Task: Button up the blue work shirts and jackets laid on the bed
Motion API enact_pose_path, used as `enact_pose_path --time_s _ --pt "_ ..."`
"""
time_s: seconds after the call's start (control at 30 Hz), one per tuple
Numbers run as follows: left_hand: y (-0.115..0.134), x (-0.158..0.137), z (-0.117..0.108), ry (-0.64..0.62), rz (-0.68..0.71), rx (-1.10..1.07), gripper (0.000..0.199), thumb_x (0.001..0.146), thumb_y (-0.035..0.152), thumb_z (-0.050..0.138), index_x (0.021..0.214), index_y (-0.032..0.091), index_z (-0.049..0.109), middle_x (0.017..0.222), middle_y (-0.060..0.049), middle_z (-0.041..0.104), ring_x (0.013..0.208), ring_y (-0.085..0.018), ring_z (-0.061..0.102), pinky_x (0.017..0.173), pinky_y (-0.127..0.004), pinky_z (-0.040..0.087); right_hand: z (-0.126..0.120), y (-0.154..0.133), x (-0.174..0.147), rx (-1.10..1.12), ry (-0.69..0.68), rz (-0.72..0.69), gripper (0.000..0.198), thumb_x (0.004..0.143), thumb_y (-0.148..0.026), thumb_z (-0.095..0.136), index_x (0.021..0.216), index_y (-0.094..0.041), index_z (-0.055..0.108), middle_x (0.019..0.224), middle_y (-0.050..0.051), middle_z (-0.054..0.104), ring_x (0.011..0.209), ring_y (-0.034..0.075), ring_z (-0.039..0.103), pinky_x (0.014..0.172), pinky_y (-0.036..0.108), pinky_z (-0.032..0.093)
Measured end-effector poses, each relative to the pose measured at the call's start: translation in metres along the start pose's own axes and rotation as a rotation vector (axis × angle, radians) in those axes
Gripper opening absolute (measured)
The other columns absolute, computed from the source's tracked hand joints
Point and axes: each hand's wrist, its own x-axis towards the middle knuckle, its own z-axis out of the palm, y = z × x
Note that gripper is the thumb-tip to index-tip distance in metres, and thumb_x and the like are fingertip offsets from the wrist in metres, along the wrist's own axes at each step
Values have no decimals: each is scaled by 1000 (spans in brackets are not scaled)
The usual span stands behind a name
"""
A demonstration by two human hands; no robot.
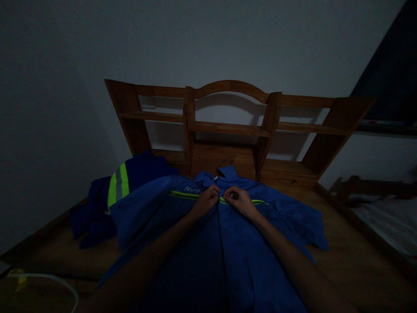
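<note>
A blue short-sleeved work shirt lies spread out front side up, its collar toward the shelf. Yellow-green trim crosses its chest, with pale lettering on the left. My left hand pinches the front edge of the shirt at the upper chest, just below the collar. Close beside it, my right hand has its thumb and fingers drawn together on the other front edge. A dark line runs down the shirt's front below the hands. Any small fastener between the fingers is too dim to make out.
Behind the shirt stands a wooden shelf unit against the pale wall. A darker blue garment with a reflective yellow-green band lies heaped at the left. A white cable curves at lower left. White bedding shows at the right.
</note>
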Motion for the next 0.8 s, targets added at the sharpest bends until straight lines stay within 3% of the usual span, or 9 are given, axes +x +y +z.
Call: enact_pose_path --time_s 0.23,0.8 --pt "-6 2 4 26 -18 -29 19 77 24 55 93 20 47 70 4 56 69 -13 59 64 -23 43 1 4 -1 -26 -41 3 11 77 -25 62 85 -16 62 79 0 62 66 11 55 61 21 42" --pt "-15 4 6 6 24 19 23 74 16 56 95 20 45 67 5 54 63 -10 58 59 -21 42 -1 -3 -2 -113 -68 -14 11 77 -24 63 85 -18 59 78 0 60 67 11 55 61 21 40"
